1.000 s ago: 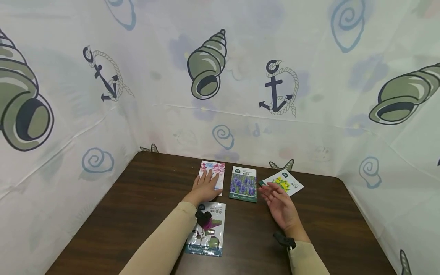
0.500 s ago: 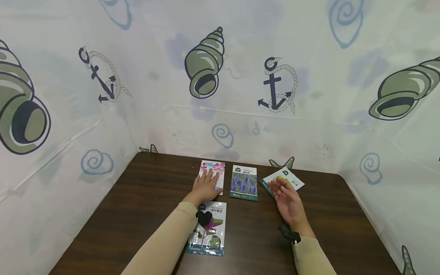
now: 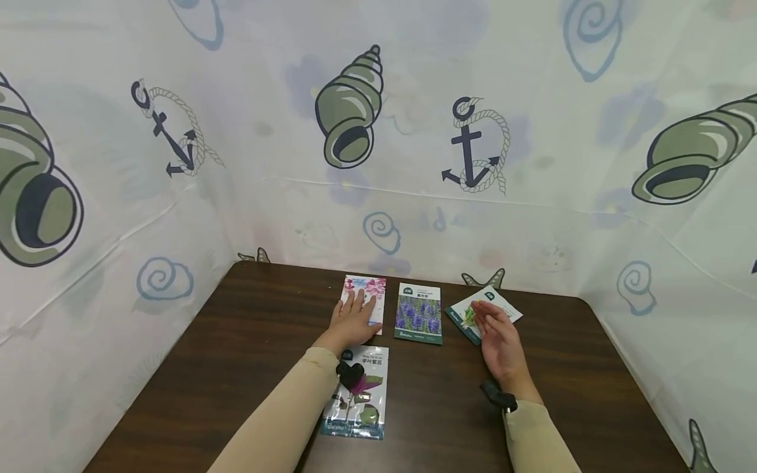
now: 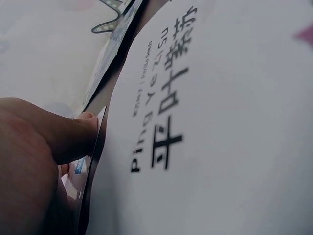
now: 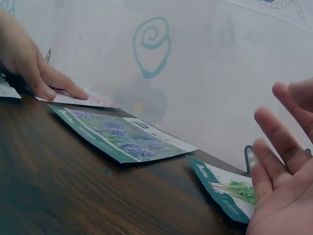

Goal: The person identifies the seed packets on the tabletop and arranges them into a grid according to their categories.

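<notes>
My left hand [image 3: 350, 323] lies with fingers spread on a seed packet with pink blossoms [image 3: 374, 288], hiding part of it. Nearer to me, partly under the left forearm, lies a perilla seed packet [image 3: 369, 410]; its printed lettering fills much of the left wrist view. A seed packet with purple flower spikes [image 3: 418, 318] lies flat between the hands. My right hand [image 3: 501, 345] is held over a slanted seed packet [image 3: 504, 305], palm turned inward, fingers loosely bent and holding nothing. In the right wrist view that slanted packet [image 5: 232, 188] shows green-stemmed plants beside the fingers.
A dark brown wooden table [image 3: 254, 341] bears the packets, several of them near its back edge. Pale cloth [image 3: 284, 230] printed with shells and anchors hangs round the back and both sides. Each wrist wears a black strap [image 3: 499, 396].
My right hand has moved right, off the left side of the slanted packet and over its middle. My left hand stays on the pink-blossom packet. The view has shifted slightly.
</notes>
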`<state>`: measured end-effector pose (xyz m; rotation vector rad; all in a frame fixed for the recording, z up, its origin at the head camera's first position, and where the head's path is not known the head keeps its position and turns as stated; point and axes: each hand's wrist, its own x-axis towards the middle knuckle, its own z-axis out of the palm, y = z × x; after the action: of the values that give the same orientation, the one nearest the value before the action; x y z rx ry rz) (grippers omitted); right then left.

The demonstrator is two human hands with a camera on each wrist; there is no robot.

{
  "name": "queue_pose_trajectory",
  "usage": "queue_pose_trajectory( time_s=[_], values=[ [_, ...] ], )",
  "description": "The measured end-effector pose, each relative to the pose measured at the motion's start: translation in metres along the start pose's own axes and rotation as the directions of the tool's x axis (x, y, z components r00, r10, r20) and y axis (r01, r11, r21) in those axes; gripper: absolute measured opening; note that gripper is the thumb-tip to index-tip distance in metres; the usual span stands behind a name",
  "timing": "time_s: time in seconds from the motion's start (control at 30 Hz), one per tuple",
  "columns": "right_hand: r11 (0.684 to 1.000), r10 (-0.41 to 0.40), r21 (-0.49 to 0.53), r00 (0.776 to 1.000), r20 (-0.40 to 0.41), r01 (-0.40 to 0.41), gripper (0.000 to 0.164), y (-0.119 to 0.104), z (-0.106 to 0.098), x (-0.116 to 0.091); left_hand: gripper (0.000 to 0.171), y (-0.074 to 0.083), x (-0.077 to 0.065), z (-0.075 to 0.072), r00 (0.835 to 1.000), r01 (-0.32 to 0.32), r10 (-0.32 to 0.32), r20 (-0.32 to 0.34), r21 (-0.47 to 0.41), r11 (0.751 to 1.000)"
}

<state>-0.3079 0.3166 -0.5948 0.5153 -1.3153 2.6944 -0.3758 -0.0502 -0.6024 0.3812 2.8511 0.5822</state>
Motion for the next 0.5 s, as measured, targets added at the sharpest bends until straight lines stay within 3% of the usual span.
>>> queue_pose_trajectory(
  time_s=[0.17, 0.27, 0.5],
  values=[
    [0.989, 0.067, -0.126, 0.991, -0.114, -0.081, 0.043, 0.0004, 0.0058, 0.0023, 0.084, -0.0002, -0.0013, 0.0, 1.0, -0.011, 0.011, -0.01, -0.018, 1.0],
    [0.975, 0.081, -0.195, 0.988, -0.132, -0.106, 0.048, 0.002, 0.005, 0.0036, 0.084, 0.0001, -0.0021, 0.0001, 1.0, -0.015, 0.015, -0.019, -0.022, 1.0],
    [0.945, -0.033, -0.327, 0.985, -0.17, -0.025, 0.045, 0.0066, 0.0042, 0.0039, 0.084, -0.0002, -0.0023, 0.0002, 1.0, -0.011, 0.011, -0.021, 0.0, 1.0]
  ],
)
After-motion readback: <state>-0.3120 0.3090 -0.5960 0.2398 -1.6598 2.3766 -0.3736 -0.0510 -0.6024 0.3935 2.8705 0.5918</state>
